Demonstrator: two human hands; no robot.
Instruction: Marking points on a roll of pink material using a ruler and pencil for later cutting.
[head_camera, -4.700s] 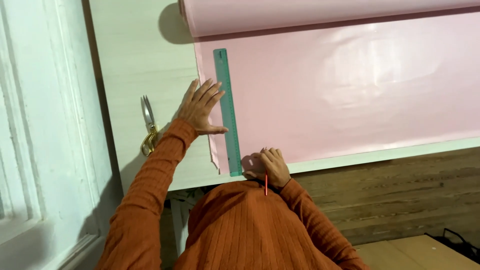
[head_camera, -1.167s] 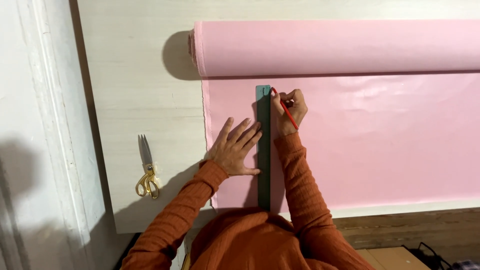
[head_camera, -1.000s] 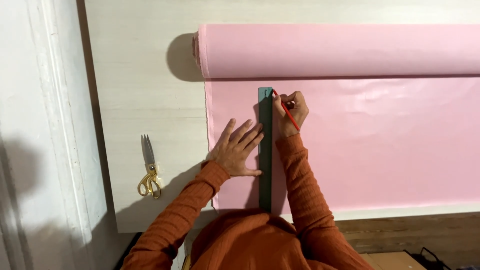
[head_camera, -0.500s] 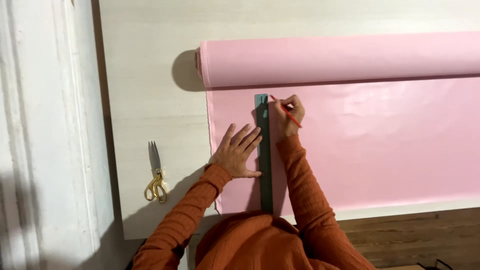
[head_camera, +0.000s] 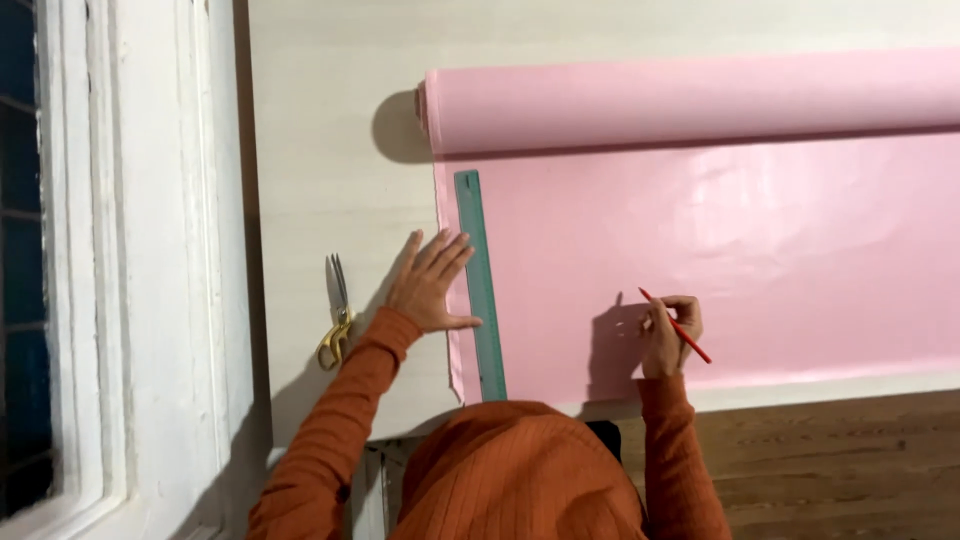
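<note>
A pink sheet (head_camera: 740, 260) is unrolled toward me from its roll (head_camera: 690, 95) on a pale table (head_camera: 320, 150). A long green ruler (head_camera: 480, 285) lies along the sheet's left edge. My left hand (head_camera: 428, 283) rests flat with fingers spread, beside the ruler, thumb touching it. My right hand (head_camera: 668, 335) is lifted over the sheet near the table's front edge, holding a red pencil (head_camera: 676, 326) that points up and left.
Gold-handled scissors (head_camera: 336, 315) lie shut on the table left of my left hand. A white window frame (head_camera: 150, 250) runs down the left side. Wooden floor (head_camera: 850, 470) shows below the table's front edge.
My right hand has left the ruler's far end and moved right and toward me with the pencil. My left hand has shifted slightly left of the ruler. The view has moved.
</note>
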